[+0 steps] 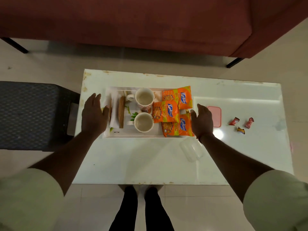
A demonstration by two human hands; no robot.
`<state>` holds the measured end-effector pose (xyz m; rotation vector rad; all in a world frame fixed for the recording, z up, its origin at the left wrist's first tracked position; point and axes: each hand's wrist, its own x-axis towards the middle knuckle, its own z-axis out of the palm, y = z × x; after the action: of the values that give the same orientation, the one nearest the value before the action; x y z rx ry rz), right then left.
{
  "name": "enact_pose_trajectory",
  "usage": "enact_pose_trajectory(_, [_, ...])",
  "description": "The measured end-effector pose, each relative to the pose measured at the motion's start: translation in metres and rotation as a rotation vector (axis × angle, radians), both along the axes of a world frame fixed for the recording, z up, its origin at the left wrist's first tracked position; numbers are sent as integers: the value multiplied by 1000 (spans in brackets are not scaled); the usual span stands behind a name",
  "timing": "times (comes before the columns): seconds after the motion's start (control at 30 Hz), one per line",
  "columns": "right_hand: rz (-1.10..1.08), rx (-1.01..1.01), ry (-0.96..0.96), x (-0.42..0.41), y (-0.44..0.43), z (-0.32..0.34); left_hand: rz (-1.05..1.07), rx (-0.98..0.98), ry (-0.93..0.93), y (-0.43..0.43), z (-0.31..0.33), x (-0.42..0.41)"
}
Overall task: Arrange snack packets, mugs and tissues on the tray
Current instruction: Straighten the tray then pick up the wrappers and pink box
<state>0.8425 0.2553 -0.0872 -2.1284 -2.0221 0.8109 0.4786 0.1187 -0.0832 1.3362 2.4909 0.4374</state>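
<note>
A white tray point(133, 134) lies on the white table point(133, 160). On it stand two empty mugs, one at the back point(144, 98) and one at the front point(143, 122). Three orange snack packets fill its right side: back point(179, 96), middle point(165, 111), front point(177, 125). White tissues point(115, 112) in a brown wooden holder point(122, 112) sit at its left. My left hand point(94, 114) hovers over the tray's left edge, fingers apart, holding nothing. My right hand point(202, 120) is at the tray's right edge, open and empty.
A pink-lidded box point(216, 116) sits right of my right hand. Three small wrapped candies point(240, 124) lie further right. A clear plastic container point(191, 150) rests near the tray's front right corner. A dark woven stool point(33, 114) stands left of the table, a maroon sofa point(150, 22) behind.
</note>
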Motion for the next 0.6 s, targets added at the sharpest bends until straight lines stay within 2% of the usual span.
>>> enact_pose_trajectory(0.23, [329,179,-84,1,-23,52,-302,-4,165,-2,60,52])
enact_pose_trajectory(0.4, [425,204,-82,4,-40,98,-330,-62,173,-8,98,93])
enact_pose_trajectory(0.6, [448,197,-65,15,-57,141,-342,-31,125,-25,134,132])
